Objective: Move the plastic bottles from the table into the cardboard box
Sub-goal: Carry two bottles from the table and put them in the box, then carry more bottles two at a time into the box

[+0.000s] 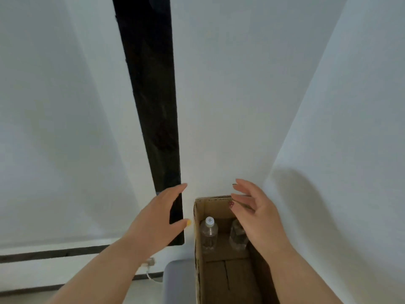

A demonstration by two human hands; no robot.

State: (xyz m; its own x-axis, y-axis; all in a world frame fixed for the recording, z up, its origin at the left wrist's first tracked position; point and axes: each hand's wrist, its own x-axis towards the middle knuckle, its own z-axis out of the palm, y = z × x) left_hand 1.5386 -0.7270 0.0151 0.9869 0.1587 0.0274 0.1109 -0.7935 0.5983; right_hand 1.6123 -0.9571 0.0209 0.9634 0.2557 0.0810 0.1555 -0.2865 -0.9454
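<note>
An open cardboard box [198, 249] stands at the bottom centre, against the white wall. Two clear plastic bottles stand upright at its far end: one with a white cap [209, 234] on the left, another [237, 236] to its right, partly hidden behind my right hand. My right hand [256, 216] hovers over the box's far right corner, fingers spread, holding nothing. My left hand [157, 218] is raised left of the box, fingers apart and empty. No table is in view.
A tall black vertical strip [151, 95] runs down the white wall behind my left hand. A grey rounded surface [178, 279] lies left of the box. A white cable and plug [150, 265] sit near the dark-lined skirting at the lower left.
</note>
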